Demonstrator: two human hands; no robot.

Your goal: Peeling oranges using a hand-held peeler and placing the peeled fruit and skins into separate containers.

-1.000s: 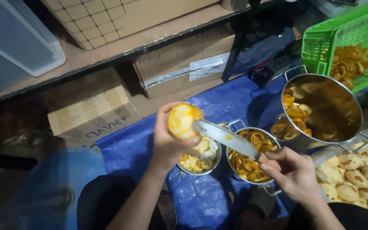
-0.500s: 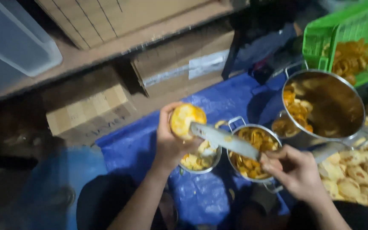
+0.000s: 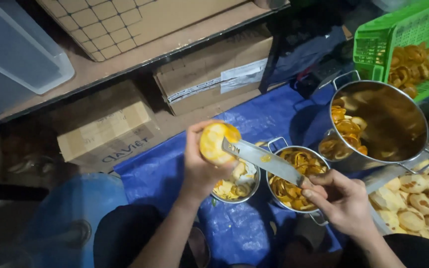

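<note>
The left hand [image 3: 200, 166] grips a half-peeled orange fruit [image 3: 217, 142] raised above two small steel bowls [image 3: 294, 179]. The right hand [image 3: 341, 198] clasps a knife [image 3: 264, 160], whose blade slants up-left, its tip touching the fruit's right side.

Fruit [image 3: 214, 143] above bowl [image 3: 247, 191], left of pot [image 3: 413, 149]

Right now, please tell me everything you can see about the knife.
The knife has a long, flat blade of grey metal with bits of yellow pulp on it. It lies slanted, tip up and to the left, and its edge presses against the round yellow fruit held in the left hand. The right hand covers its handle, above the steel bowl of peels.
</note>
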